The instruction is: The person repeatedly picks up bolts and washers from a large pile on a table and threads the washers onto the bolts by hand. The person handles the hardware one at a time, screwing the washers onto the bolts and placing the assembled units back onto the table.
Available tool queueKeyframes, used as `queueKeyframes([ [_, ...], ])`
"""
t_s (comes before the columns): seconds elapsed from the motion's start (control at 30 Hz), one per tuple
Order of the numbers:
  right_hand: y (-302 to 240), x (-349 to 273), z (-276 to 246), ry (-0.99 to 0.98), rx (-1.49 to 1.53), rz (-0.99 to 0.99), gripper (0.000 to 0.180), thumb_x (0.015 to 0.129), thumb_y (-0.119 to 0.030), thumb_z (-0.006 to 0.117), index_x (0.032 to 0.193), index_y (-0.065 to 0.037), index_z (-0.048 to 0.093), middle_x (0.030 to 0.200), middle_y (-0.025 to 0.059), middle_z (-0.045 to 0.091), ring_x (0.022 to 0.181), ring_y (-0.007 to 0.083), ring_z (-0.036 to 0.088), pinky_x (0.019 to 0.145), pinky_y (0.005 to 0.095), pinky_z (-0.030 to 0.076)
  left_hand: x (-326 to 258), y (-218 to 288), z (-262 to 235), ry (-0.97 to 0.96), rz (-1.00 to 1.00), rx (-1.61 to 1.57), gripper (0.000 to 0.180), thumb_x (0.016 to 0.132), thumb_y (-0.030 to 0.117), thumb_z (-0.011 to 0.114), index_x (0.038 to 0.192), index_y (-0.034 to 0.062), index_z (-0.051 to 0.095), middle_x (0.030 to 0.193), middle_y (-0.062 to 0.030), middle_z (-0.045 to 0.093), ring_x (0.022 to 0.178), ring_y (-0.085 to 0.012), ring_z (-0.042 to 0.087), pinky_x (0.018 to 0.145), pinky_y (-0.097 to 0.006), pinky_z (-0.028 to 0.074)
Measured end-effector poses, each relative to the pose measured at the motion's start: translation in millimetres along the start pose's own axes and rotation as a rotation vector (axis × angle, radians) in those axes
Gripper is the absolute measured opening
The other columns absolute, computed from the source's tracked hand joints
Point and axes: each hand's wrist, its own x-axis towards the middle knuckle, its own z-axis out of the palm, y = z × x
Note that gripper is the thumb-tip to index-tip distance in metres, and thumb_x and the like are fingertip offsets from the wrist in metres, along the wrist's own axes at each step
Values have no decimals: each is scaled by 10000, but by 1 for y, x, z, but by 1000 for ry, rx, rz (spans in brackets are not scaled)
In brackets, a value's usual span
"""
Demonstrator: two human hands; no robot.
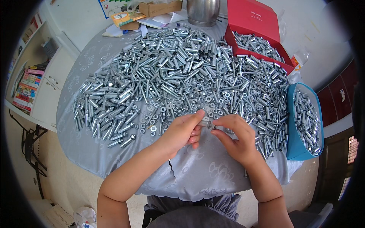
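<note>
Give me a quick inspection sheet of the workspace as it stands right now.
Surface: round table under a grey patterned cloth, torn at the near edge.
Job's things: small metal sleeve-and-bolt piece held between both hands; large heap of bolts, sleeves and washers across the table.
Clutter: red box and blue bin holding more metal parts; steel kettle; booklets and a cardboard box at the far edge.
Hands: left hand and right hand both pinch the piece.
Cables: nothing seen.
Surroundings: white shelf with books at left; a plastic bag on the floor.
</note>
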Motion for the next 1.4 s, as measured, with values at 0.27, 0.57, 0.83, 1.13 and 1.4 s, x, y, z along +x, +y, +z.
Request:
queueKeyframes([
  [0.27, 1, -5, 3, 32, 42, 128, 229, 661, -52, 729, 834, -31, 580, 801, 73, 614, 693, 211, 569, 590, 294, 443, -2, -1, 2, -16, 23, 12, 427, 893, 449, 441, 642, 108, 388, 539, 40, 308, 462, -79, 349, 456, -257, 382],
  [0.57, 3, -10, -5, -234, 24, 203, 169, 803, -162, 590, 753, -12, 531, 643, 112, 523, 591, 252, 530, 535, 312, 414, 1, -14, 2, 16, 186, 205, 436, 904, 437, 423, 634, 95, 423, 531, 39, 358, 442, -59, 360, 422, -216, 354],
  [0.83, 6, -10, -3, -264, 75, 101, 221, 762, -226, 599, 742, -16, 531, 552, 87, 494, 451, 235, 495, 416, 322, 368, -2, -11, 6, 1, 189, 209, 435, 905, 435, 425, 665, 75, 476, 514, 32, 381, 429, -59, 374, 419, -216, 343],
  [1.13, -7, -7, -2, -140, 79, 294, 170, 769, -197, 627, 752, -35, 574, 525, 65, 460, 431, 185, 466, 405, 277, 350, 0, -14, 3, -7, 181, 226, 443, 905, 435, 422, 666, 67, 484, 503, 28, 398, 420, -59, 378, 406, -212, 331],
  [1.4, -8, -3, -5, -175, -9, 210, 213, 741, -219, 673, 845, -48, 600, 558, 46, 484, 436, 184, 483, 411, 278, 369, 0, -14, 3, 9, 196, 220, 444, 900, 440, 430, 649, 76, 474, 496, 26, 401, 415, -60, 395, 396, -210, 327],
])
